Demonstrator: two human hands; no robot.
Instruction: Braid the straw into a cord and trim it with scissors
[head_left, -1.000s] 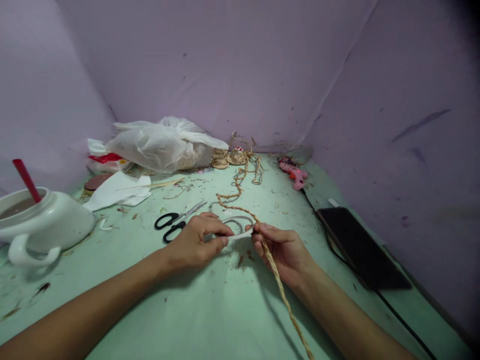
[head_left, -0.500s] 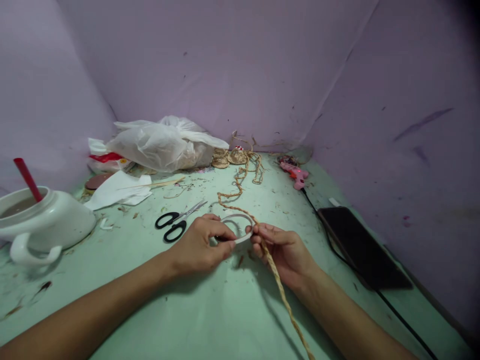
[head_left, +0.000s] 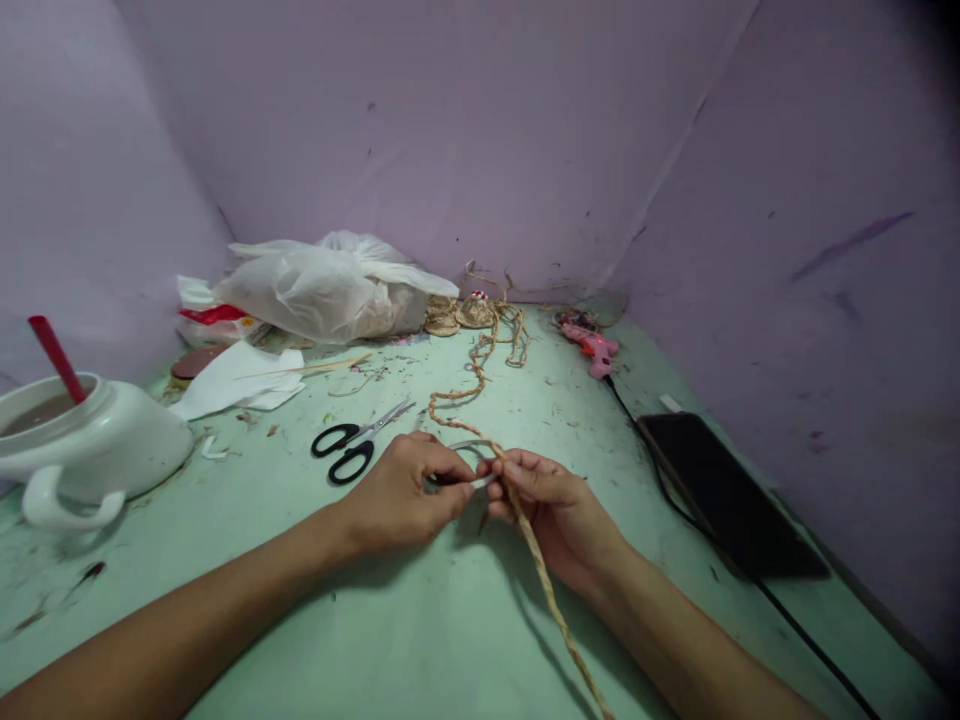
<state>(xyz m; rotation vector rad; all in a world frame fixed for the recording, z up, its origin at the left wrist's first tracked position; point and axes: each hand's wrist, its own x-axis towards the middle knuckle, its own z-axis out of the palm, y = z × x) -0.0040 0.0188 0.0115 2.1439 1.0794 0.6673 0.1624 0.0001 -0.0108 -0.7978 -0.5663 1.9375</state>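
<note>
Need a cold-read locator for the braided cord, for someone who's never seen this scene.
On the pale green table, find where the left hand and right hand come close together. The braided cord winds from near the back wall, through the right hand, to the picture's bottom edge. It's tan and twisted, unlike the white ring beside it or the black cable farther right.
</note>
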